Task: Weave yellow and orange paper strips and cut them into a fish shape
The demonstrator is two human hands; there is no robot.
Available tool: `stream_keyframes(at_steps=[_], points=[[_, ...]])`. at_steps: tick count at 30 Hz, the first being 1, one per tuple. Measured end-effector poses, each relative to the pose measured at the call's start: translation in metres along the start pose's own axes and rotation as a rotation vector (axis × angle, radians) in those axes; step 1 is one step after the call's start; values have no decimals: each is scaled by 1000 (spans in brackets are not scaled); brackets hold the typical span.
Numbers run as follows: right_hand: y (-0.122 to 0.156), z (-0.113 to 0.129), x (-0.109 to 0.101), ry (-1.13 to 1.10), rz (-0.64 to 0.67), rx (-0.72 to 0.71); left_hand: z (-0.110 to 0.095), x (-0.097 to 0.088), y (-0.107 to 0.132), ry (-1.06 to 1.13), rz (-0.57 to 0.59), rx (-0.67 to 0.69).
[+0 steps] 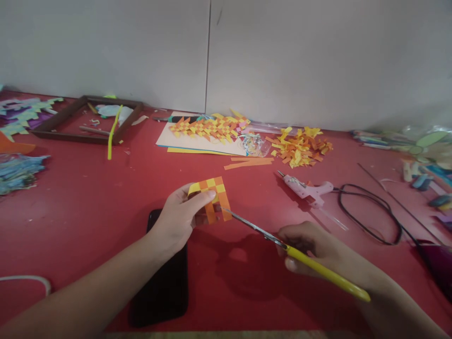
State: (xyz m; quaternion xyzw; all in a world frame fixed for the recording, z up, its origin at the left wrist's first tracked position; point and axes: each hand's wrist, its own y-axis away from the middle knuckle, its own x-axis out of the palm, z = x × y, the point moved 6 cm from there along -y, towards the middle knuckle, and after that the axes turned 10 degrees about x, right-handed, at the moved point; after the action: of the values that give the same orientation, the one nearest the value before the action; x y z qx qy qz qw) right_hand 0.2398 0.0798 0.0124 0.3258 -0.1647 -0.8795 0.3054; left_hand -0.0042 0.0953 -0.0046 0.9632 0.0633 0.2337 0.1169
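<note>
My left hand pinches a small woven square of orange and yellow paper strips, held just above the red table. My right hand grips yellow-handled scissors. Their metal blades reach left to the loose orange strip ends at the bottom of the woven piece. A black phone lies on the table under my left wrist.
A pink glue gun with a black cord lies to the right. Behind are orange and yellow paper scraps, a woven strip band on white paper, loose orange strips and a brown wooden frame. Pens and craft bits crowd the right edge.
</note>
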Motion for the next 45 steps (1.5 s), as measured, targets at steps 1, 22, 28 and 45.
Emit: stream_keyframes(at_steps=[1,22,28,45], points=[[0,-1,1,3,18,13,0,0,0,-1,-1,0],[-3,-13,6,-19,128,112,-1,-1,0,-16,-27,6],[-4,-19,4,11,108,115,0,0,-1,-21,-42,-9],[-7,-25,-1,30,64,113,-3,-4,-3,-2,-51,68]])
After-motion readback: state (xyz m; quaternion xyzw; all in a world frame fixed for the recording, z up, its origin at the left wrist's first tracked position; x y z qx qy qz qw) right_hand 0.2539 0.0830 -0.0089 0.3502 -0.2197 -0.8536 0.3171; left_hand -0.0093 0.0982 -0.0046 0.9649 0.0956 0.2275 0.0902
